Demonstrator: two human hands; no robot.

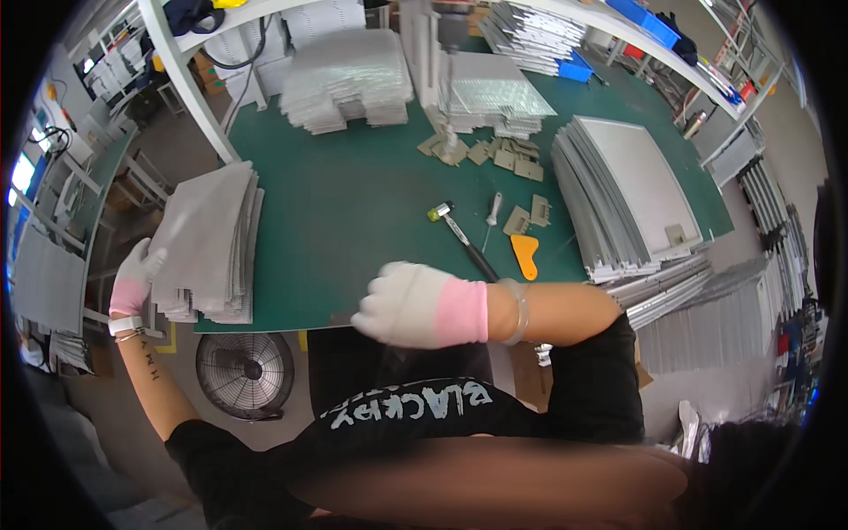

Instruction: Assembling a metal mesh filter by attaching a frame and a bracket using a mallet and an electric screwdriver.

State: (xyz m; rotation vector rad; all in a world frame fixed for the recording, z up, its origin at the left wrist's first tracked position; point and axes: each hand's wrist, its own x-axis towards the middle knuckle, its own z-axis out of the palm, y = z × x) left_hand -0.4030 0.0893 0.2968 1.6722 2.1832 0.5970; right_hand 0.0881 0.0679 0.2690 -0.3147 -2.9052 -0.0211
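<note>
My left hand (134,276), in a white knit glove with a pink cuff, is at the outer left edge of a stack of thin grey sheets (203,230). Its thumb stands apart from the fingers, beside the stack; whether it touches the sheets I cannot tell. My right hand (409,303), gloved alike, is curled into a loose fist above the table's front edge, with no object showing in it. Beyond it lie a hammer (459,234) with a yellow-green head, a screwdriver (493,212) and an orange scraper (525,256) on the green tabletop (344,203).
Small beige plates (517,161) lie scattered near the middle post. Framed panels (632,185) are piled at the right. Stacks of foam-like sheets (349,79) and bubble-wrapped sheets (495,88) stand at the back. A shelf crosses overhead. A round fan (245,375) sits on the floor below.
</note>
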